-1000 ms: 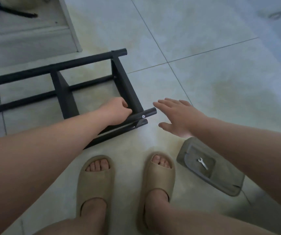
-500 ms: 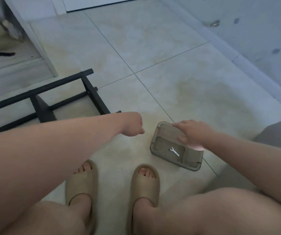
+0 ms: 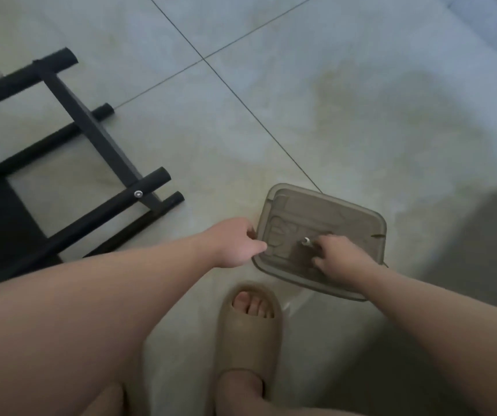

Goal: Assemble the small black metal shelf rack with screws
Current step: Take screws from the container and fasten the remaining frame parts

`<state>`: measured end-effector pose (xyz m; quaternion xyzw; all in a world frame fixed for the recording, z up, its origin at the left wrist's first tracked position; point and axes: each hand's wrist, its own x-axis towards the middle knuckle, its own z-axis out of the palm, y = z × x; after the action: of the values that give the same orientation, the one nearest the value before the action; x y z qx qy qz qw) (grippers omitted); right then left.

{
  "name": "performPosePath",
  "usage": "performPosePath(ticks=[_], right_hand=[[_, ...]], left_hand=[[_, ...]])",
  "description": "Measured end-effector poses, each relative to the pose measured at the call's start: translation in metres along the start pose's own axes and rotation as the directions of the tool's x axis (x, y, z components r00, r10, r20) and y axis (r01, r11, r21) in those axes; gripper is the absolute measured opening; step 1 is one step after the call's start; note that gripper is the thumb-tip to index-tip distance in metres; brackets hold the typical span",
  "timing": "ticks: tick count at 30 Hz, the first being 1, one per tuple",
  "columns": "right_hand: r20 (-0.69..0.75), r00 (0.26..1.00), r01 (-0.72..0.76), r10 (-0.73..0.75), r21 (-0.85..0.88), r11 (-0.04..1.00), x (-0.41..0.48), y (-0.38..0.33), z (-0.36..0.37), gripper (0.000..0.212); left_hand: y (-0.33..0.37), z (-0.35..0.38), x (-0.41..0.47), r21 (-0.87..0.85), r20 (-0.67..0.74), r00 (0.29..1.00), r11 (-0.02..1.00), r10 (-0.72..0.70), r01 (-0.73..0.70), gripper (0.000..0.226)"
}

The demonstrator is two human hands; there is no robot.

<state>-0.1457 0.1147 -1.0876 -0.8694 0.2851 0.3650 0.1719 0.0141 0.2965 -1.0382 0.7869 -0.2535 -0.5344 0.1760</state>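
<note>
Both hands have left the rack since a second ago and the head has swung right, so the lid now sits mid-view; half a second back the right hand lay flat over the lid, now it is curled on the tool

Tiled floor (image 3: 361,100) carries everything, person squatting over it

Black metal shelf rack (image 3: 91,130) lies on its side at left, well apart from both hands, tube ends pointing toward the person; likely laid down this way so the end joints face up for screwing

Grey see-through plastic lid (image 3: 358,217) lies flat on the floor just right of centre, used as a parts tray so small hardware doesn't roll off

Tan slipper (image 3: 247,331) just below the lid, toes toward it

Left hand (image 3: 235,243) at the lid's left rim, fingers loosely curled, thumb tip touching the rim; probably steadying the lid so it doesn't slide, but I can't tell if it pinches the rim or just rests there

Right hand (image 3: 339,256) on top of the lid, fingers bent down and pinching the small silver wrench (image 3: 305,241), one end poking out past the fingertips; not lifted clear yet

One silver screw (image 3: 138,193) already sits in the near cross tube of the rack; step in hand looks like fetching the tool to tighten it or the next joint
</note>
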Motion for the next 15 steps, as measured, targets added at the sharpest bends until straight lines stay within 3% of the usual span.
performPosePath(ticks=[3, 7, 15], right_hand=[[-0.068, 0.997, -0.022, 0.026, 0.058, 0.998, 0.018, -0.001, 0.011, 0.042], [-0.146, 0.989, -0.017, 0.027, 0.073, 0.997, 0.033, 0.001, 0.017, 0.027], [-0.101, 0.991, -0.074, 0.086, 0.117, 0.990, 0.039, -0.012, 0.021, 0.024]], left_hand=[[-0.006, 0.004, 0.011, -0.055, -0.052, 0.998, 0.997, 0.042, -0.045, 0.020], [-0.012, 0.009, 0.016, -0.142, -0.070, 0.996, 0.988, 0.052, -0.062, 0.016], [-0.015, 0.014, 0.016, -0.190, -0.076, 0.997, 0.981, 0.031, -0.045, 0.019]])
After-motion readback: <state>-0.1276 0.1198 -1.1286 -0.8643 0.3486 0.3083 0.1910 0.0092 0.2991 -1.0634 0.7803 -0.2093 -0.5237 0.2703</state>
